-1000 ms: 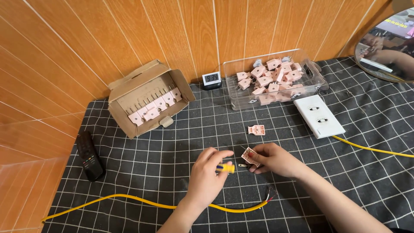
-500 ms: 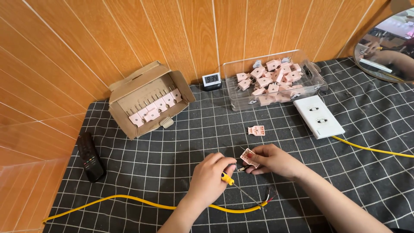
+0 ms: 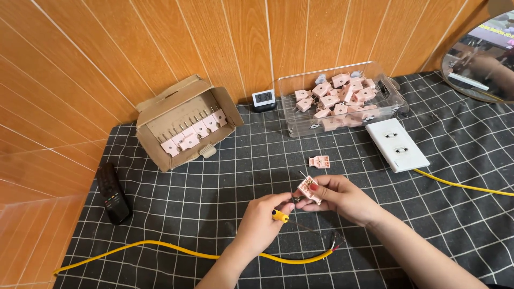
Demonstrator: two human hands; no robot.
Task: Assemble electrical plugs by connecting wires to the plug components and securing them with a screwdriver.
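My right hand [image 3: 342,197] grips a small pink plug half [image 3: 310,189] with metal prongs sticking up, held just above the checked black mat [image 3: 214,198]. My left hand [image 3: 262,222] holds a small yellow-handled screwdriver [image 3: 279,215], its tip at the plug. Another pink plug part [image 3: 319,161] lies on the mat just beyond my hands. A yellow cable [image 3: 176,249] with bared red and black wire ends [image 3: 336,243] curves below my hands.
An open cardboard box [image 3: 184,126] with pink plugs sits at the back left, a clear plastic tub [image 3: 342,99] of pink plugs at the back. A white socket strip [image 3: 397,144], a small digital clock [image 3: 263,99], a black remote [image 3: 113,192] and a round mirror [image 3: 482,51] surround the mat.
My left hand turned the screwdriver from a level position down and in toward the plug. My right hand kept the plug in about the same place.
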